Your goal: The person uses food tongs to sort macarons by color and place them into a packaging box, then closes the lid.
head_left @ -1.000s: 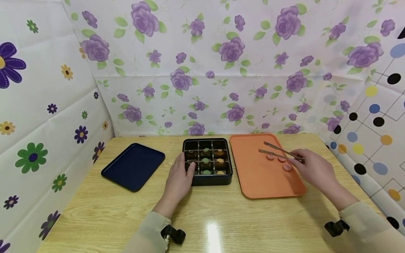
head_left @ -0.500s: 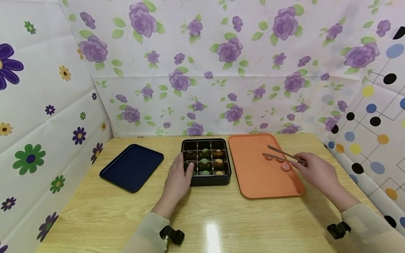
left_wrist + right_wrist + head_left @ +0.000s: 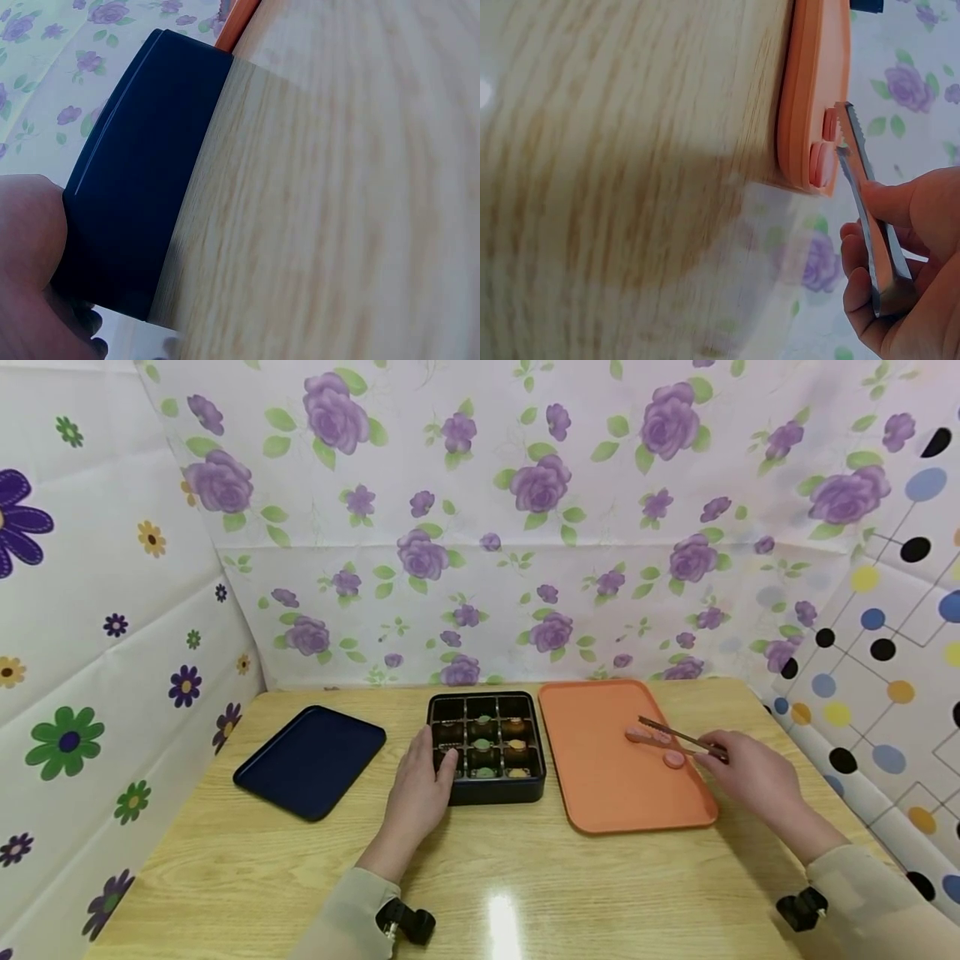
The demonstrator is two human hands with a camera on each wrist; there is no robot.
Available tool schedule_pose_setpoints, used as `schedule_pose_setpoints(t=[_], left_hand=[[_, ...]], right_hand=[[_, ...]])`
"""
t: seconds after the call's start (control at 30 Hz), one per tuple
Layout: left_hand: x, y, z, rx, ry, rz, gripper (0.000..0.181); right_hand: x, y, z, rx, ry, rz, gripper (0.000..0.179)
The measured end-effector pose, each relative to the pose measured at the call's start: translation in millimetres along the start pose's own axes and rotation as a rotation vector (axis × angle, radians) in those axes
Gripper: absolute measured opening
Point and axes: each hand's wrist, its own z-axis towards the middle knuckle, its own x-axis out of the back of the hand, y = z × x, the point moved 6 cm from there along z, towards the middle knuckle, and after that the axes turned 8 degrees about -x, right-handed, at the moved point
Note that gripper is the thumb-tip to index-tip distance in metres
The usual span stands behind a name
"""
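Note:
In the head view, my left hand (image 3: 417, 789) rests against the left side of a black divided box (image 3: 498, 792), fingers along its wall and thumb over the front corner. Green macarons (image 3: 483, 745) and yellow-orange macarons (image 3: 517, 745) sit in some compartments. My right hand (image 3: 761, 772) holds metal tongs (image 3: 881, 259) over the orange tray (image 3: 607, 793). The tong tips stand apart, close to two pink macarons at the back; whether they touch one is unclear. A third pink macaron (image 3: 674, 760) lies nearer me, beneath the tongs' lower arm.
A dark blue tray (image 3: 311, 764) lies angled on the left of the wooden table (image 3: 450, 893). The orange tray stands close beside the box's right side. Patterned cloth walls (image 3: 480, 568) enclose the back and both sides.
The tongs have come down and slightly to the right, with their tips now lower among the pink macarons. My left hand stays at the box.

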Motion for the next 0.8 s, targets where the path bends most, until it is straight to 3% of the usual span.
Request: schedule_pose_setpoints(t=[0.8], left_hand=[[-0.2,-0.5,-0.6,-0.004,-0.005,-0.010,0.080]], right_hand=[[-9.2,-4.3,2.1,0.002,-0.041,-0.015,0.026]])
